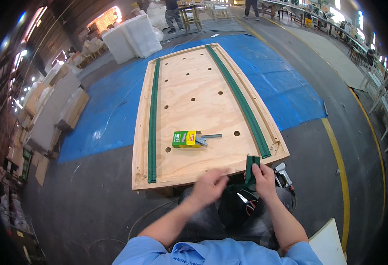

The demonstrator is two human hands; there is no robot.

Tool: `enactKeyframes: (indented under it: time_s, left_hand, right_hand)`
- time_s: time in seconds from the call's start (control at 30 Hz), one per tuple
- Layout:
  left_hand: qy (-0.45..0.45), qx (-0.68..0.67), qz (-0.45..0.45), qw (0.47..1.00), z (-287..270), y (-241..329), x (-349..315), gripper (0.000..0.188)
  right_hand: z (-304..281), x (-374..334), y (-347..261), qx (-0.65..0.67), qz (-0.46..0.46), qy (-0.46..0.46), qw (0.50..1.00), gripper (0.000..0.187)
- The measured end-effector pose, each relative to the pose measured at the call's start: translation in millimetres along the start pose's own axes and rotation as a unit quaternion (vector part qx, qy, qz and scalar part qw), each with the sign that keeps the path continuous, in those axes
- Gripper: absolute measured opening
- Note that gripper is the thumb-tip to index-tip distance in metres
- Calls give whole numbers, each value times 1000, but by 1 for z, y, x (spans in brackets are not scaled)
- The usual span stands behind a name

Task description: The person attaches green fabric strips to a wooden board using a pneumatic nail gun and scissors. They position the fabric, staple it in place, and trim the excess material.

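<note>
My right hand (pixel 263 179) grips a folded end of dark green webbing (pixel 250 170) just off the near right corner of a wooden panel (pixel 185 163). More of that strap hangs down toward my lap. Close to the panel's near edge is my left hand (pixel 209 187), its fingers bent and blurred, so what they hold cannot be made out. Two green webbing straps run lengthwise on the panel, a left strap (pixel 153 119) and a right strap (pixel 238 99). Scissors (pixel 248 202) with red handles rest between my legs. A staple gun (pixel 283 174) is beside the panel's near right corner.
On the panel, a green and yellow box (pixel 185 139) lies open with strips of staples (pixel 210 136) spilling out. Several round holes dot the wood. A blue sheet (pixel 286 84) covers the floor beneath. White wrapped blocks (pixel 132 37) stand behind, and people's legs (pixel 174 20) show farther off.
</note>
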State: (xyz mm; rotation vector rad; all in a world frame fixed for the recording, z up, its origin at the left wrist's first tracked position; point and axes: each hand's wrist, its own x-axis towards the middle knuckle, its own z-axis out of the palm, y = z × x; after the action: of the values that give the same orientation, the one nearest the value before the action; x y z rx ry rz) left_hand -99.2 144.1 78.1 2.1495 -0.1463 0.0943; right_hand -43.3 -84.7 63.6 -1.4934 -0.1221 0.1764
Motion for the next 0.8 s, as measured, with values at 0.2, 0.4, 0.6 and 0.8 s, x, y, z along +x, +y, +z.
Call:
enactKeyframes:
  time_s: [0.2, 0.4, 0.6, 0.8]
  left_hand:
    - [-24, 403, 32, 914, -104, -52, 109, 79]
    - [-140, 447, 1, 884, -99, -85, 146, 83]
    - [-75, 393, 76, 913, -98, -120, 145, 50]
    - [-10, 411, 97, 906, -125, -147, 145, 44]
  right_hand:
    - [45, 49, 18, -216, -187, 59, 957, 32]
    - [70, 56, 47, -400, -286, 81, 867, 24]
    - [72, 58, 47, -413, -296, 92, 857, 25]
    - [75, 58, 47, -416, -300, 108, 851, 25]
